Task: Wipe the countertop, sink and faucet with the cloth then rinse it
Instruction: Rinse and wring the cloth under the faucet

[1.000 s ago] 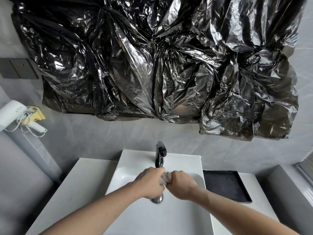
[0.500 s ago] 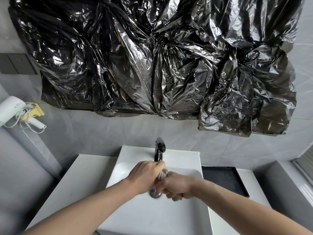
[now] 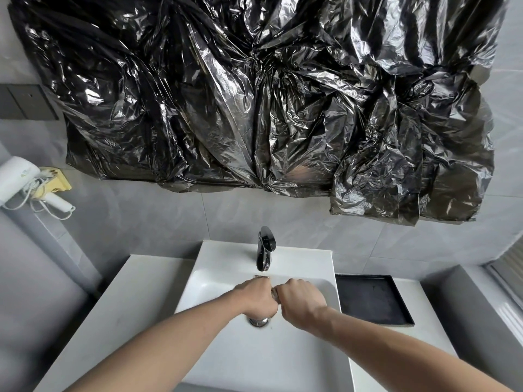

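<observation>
My left hand (image 3: 258,299) and my right hand (image 3: 300,302) are both fisted, knuckle to knuckle, over the white sink basin (image 3: 215,290). Between them only a sliver of the pale cloth (image 3: 274,293) shows; the rest is hidden inside the fists. The hands sit just in front of and below the black faucet (image 3: 264,250), apart from it. The metal drain (image 3: 258,321) peeks out under my left hand. No water stream is visible. The white countertop (image 3: 133,301) flanks the sink on both sides.
A black square tray (image 3: 370,299) lies on the counter right of the sink. A white hair dryer (image 3: 19,179) with a coiled cord hangs on the left wall. Crumpled black plastic sheeting (image 3: 254,94) covers the wall above. A grey ledge (image 3: 464,312) rises at the right.
The hands have turned against each other around the cloth, and less of it shows now. They sit slightly lower and nearer in the basin; the faucet stands fully uncovered behind them.
</observation>
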A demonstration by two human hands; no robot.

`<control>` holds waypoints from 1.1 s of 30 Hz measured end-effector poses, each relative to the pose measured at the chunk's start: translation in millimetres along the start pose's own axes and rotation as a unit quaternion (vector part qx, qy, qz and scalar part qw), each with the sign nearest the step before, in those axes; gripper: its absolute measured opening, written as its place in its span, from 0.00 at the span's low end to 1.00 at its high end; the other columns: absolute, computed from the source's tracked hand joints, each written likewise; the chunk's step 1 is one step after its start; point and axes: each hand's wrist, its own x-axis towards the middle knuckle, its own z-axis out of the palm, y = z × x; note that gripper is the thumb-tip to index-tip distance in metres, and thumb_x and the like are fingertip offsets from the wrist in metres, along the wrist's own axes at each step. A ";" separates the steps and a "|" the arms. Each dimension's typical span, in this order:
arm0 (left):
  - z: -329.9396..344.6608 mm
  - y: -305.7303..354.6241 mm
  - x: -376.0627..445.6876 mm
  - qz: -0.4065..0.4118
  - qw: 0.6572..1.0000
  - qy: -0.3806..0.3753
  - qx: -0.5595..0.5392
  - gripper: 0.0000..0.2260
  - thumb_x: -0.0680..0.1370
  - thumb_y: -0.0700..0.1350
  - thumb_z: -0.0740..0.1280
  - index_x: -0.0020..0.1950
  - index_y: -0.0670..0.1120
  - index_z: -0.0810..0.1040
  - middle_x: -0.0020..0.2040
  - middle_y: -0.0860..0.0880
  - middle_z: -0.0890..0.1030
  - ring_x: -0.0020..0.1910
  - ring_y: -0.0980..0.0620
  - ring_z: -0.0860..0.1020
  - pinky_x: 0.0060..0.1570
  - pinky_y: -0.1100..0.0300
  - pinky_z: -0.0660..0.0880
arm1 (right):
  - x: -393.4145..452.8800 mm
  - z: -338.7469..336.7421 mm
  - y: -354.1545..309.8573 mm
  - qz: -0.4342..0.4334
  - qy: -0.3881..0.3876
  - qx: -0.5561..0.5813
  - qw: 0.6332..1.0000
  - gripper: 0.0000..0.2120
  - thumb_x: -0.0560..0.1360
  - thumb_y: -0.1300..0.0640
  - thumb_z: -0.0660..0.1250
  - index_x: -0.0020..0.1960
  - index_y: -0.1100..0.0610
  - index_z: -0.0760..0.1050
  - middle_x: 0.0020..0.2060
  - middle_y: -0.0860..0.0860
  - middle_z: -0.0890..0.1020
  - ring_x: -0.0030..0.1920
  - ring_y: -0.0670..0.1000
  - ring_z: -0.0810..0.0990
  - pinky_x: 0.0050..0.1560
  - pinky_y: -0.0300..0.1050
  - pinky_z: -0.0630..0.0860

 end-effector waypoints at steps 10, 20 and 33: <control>15.1 -7.5 -1.6 -0.024 0.970 -0.103 -0.221 0.08 0.64 0.43 0.69 0.31 0.50 0.69 0.30 0.48 0.66 0.36 0.44 0.63 0.29 0.59 0.56 | 6.2 17.7 4.6 -0.064 0.039 -0.025 0.997 0.09 0.75 0.56 0.62 0.50 0.52 0.79 0.46 0.57 0.86 0.47 0.66 0.82 0.41 0.50 0.65; 25.2 -6.2 -29.4 -0.003 0.972 0.020 -0.234 0.09 0.66 0.50 0.68 0.31 0.49 0.70 0.31 0.54 0.73 0.33 0.49 0.69 0.34 0.57 0.65 | 1.1 22.3 6.0 -0.055 0.037 0.046 0.997 0.06 0.68 0.57 0.63 0.37 0.50 0.65 0.35 0.51 0.80 0.36 0.61 0.71 0.35 0.50 0.64; 56.5 -52.1 -84.1 0.112 0.879 0.288 -0.363 0.06 0.78 0.42 0.73 0.43 0.52 0.84 0.48 0.57 0.83 0.51 0.56 0.83 0.44 0.55 0.82 | -78.9 27.4 -10.0 0.041 0.044 0.556 0.829 0.13 0.84 0.51 0.66 0.47 0.59 0.80 0.38 0.47 0.84 0.36 0.43 0.78 0.41 0.35 0.73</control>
